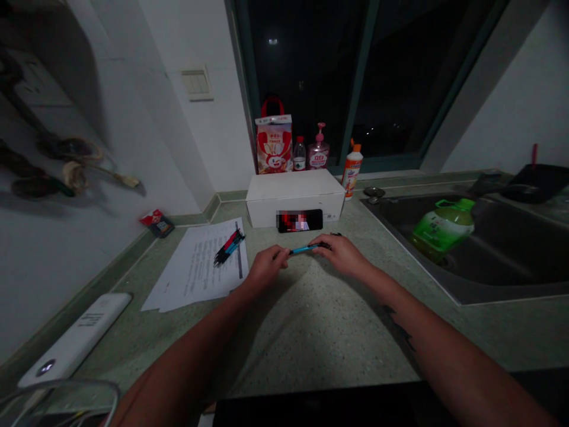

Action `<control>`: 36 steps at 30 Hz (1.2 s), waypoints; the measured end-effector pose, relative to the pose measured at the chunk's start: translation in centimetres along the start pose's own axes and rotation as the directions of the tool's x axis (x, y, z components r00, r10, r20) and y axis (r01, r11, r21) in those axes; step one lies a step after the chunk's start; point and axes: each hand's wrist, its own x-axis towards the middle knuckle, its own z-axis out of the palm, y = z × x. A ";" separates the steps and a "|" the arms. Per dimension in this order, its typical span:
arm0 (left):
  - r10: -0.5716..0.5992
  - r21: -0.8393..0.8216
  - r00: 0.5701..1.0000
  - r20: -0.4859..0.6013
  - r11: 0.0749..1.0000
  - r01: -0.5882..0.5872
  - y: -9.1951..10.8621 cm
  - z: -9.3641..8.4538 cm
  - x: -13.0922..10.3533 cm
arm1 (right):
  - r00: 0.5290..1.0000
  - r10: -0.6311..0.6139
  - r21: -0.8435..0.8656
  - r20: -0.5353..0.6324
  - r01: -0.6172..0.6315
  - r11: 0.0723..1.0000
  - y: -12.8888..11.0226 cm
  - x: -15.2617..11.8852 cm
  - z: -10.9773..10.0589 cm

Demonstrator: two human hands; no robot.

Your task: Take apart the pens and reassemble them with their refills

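Between my two hands a blue pen (302, 249) with dark ends is held almost level above the counter. My left hand (268, 264) is closed around its left end. The right end is pinched in the fingers of my right hand (340, 252). Just behind the hands a phone (315, 220) with a lit screen leans against a white box (296, 188). To the left lie printed paper sheets (195, 276), with several red, blue and black pens (229, 248) bunched on top.
A white power strip (80, 338) and a small red-black packet (157, 223) lie along the left wall. At right is a sink (471, 292) holding a green jug (444, 228). Behind the box stand a red bag (274, 145), a pump bottle (319, 153) and an orange-capped bottle (352, 171).
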 end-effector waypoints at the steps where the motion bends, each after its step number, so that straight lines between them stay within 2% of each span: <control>1: 0.004 -0.010 1.000 0.002 1.000 -0.004 -0.1 0.1 0.0 | 1.000 -0.008 -0.006 0.000 0.008 1.000 0.0 0.0 0.0; 5: 0.045 -0.053 0.999 -0.018 0.997 -0.046 -0.4 0.5 0.0 | 0.999 -0.039 -0.046 0.014 0.040 0.998 0.2 -0.1 0.1; 9: 0.053 -0.011 0.999 0.013 0.999 -0.053 -0.2 0.6 -0.2 | 0.999 -0.035 -0.068 0.027 0.037 0.997 0.0 -0.1 0.2; 12: 0.107 0.039 0.994 -0.006 0.994 -0.106 0.1 0.5 -0.3 | 0.995 -0.019 -0.006 0.102 0.020 1.000 -0.4 -0.1 0.4; 15: 0.145 0.072 0.989 0.002 0.987 -0.145 0.4 0.5 -0.4 | 0.985 0.007 -0.030 0.171 -0.002 1.000 -0.7 -0.1 0.7; 21: 0.175 0.135 0.984 0.036 0.975 -0.179 0.4 0.7 -0.5 | 0.991 -0.048 -0.053 0.126 0.055 0.997 -0.5 -0.1 0.9; 25: 0.184 0.178 0.982 0.042 0.966 -0.189 0.2 0.8 -0.4 | 0.981 0.010 -0.036 0.196 -0.003 0.999 -0.6 -0.2 1.1; 27: 0.191 0.176 0.980 0.050 0.964 -0.197 0.1 0.9 -0.4 | 0.977 -0.002 -0.053 0.213 0.013 0.999 -0.6 -0.2 1.1; 30: 0.195 0.172 0.979 0.061 0.964 -0.203 0.1 0.9 -0.4 | 0.985 -0.065 -0.077 0.158 0.078 0.994 -0.7 -0.3 1.1; 33: 0.184 0.182 0.981 0.064 0.964 -0.193 0.2 0.9 -0.5 | 0.991 -0.052 -0.068 0.126 0.061 0.996 -1.0 -0.4 1.1; 36: 0.175 0.187 0.982 0.067 0.965 -0.184 0.3 0.8 -0.5 | 0.981 -0.012 -0.081 0.193 0.028 0.996 -1.2 -0.4 1.1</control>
